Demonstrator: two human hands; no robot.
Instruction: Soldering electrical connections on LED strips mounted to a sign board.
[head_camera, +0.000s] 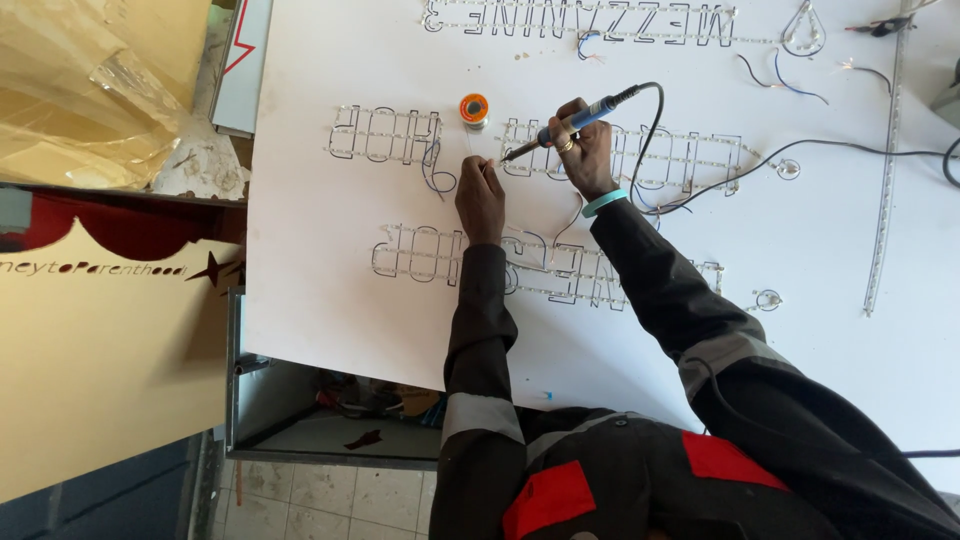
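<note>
White surface (320, 300): three LED letter rows, one solder spool (474, 108). Soldering iron (570, 124) gripped by right hand (583, 150); solder wire pinched by left hand (480, 195). Left margin bare.

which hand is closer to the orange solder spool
Left. The left hand lies just below the solder spool; the right hand, holding the soldering iron, sits farther off to its right.

I'm working in a sign workshop: a white sign board (330, 300) with light-strip letters (385, 135) is lying under my hands, solder spool (474, 108) just beyond.
</note>
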